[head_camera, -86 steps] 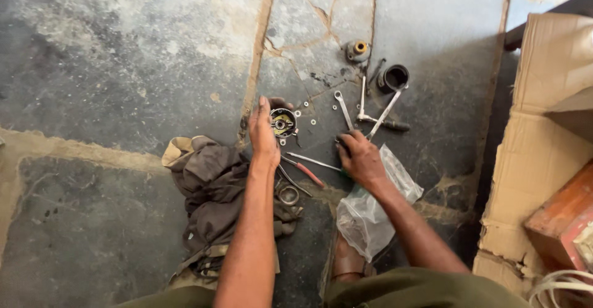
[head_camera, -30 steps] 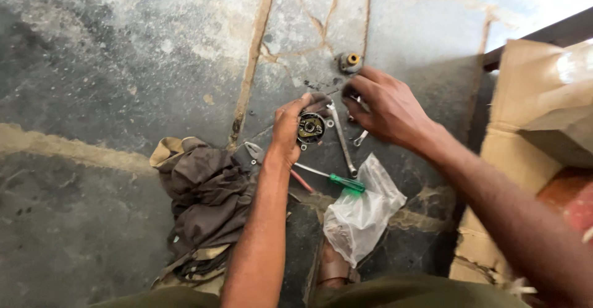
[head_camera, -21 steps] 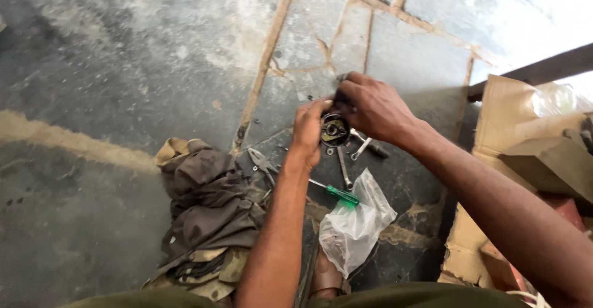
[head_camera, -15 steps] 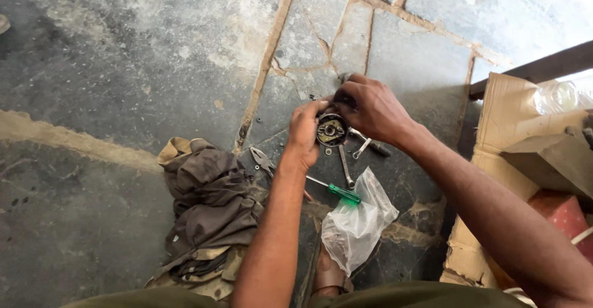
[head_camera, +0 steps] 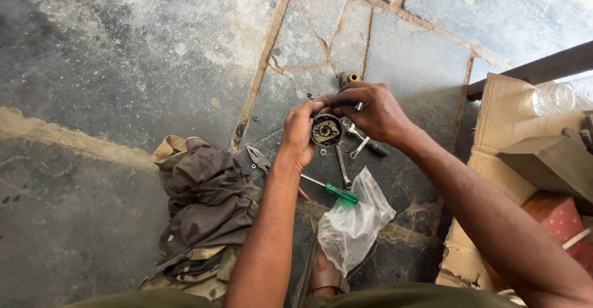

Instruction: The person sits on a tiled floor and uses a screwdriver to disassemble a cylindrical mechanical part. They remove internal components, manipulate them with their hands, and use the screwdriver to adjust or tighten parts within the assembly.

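The left hand [head_camera: 298, 136] cradles a round dark metal motor part [head_camera: 326, 130] face-up, so the right hand [head_camera: 370, 111], grip pinched on its rim, can work it above the cracked stone floor [head_camera: 154, 67].

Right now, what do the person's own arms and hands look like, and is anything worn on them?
Both arms are bare from the hands to the bottom edge of the picture: no sleeves, gloves, watch or rings show. The left hand and the right hand end long, lean forearms. Olive-green cloth, probably trousers, lies along the bottom edge.
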A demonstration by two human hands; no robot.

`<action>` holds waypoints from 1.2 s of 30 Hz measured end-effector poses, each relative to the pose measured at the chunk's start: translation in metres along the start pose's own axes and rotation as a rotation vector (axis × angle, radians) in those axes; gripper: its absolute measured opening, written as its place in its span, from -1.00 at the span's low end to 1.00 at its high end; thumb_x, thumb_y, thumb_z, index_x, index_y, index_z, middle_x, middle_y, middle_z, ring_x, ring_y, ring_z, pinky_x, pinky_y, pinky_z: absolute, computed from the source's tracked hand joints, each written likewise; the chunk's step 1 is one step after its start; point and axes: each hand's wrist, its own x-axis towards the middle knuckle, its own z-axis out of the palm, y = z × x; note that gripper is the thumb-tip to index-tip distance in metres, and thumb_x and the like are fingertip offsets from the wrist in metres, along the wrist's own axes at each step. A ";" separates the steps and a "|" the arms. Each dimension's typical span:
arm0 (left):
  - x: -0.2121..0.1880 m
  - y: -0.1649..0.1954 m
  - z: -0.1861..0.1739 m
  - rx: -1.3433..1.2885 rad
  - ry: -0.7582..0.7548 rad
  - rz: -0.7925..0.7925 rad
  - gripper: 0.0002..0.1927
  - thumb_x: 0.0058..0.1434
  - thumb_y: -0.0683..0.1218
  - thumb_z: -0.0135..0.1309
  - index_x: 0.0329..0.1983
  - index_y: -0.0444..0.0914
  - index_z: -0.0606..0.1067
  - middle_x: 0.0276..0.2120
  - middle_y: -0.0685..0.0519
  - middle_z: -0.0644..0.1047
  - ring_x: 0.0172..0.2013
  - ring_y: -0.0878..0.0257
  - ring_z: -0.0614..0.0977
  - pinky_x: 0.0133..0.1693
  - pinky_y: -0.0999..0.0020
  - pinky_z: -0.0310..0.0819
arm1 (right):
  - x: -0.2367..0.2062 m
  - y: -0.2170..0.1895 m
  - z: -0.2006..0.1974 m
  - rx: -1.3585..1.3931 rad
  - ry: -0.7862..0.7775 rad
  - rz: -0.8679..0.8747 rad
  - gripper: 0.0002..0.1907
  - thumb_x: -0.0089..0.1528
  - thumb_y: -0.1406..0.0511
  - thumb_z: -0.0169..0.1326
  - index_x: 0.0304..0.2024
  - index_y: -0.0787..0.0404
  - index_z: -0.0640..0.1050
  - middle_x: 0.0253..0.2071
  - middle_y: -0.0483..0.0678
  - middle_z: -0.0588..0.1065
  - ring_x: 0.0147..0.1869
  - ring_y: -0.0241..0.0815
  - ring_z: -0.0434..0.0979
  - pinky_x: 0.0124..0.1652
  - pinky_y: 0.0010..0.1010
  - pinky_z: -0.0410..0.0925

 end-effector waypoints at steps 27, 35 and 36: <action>0.000 -0.001 -0.010 0.016 0.004 0.023 -0.59 0.35 -0.15 -0.20 0.12 -0.45 0.51 -0.29 -0.05 0.61 -0.40 0.23 0.67 -0.41 0.24 0.68 | 0.009 0.024 0.019 -0.139 0.020 -0.250 -0.80 0.18 0.37 0.31 -0.14 0.25 0.65 -0.22 0.02 0.54 -0.15 -0.08 0.57 -0.19 -0.24 0.46; 0.003 0.005 -0.006 0.021 0.000 0.032 -0.59 0.34 -0.16 -0.17 0.15 -0.46 0.47 -0.28 -0.05 0.61 -0.39 0.23 0.67 -0.42 0.27 0.68 | 0.008 0.023 0.017 -0.032 0.113 -0.252 -0.73 0.17 0.40 0.30 -0.06 0.22 0.68 -0.20 0.02 0.56 -0.14 -0.08 0.61 -0.20 -0.25 0.48; 0.002 0.006 -0.005 0.019 0.001 0.024 -0.59 0.32 -0.15 -0.18 0.15 -0.45 0.47 -0.29 -0.04 0.61 -0.40 0.23 0.68 -0.44 0.26 0.68 | 0.008 0.023 0.018 -0.066 0.130 -0.282 -0.72 0.16 0.40 0.31 -0.06 0.23 0.68 -0.20 0.02 0.56 -0.14 -0.06 0.61 -0.20 -0.24 0.47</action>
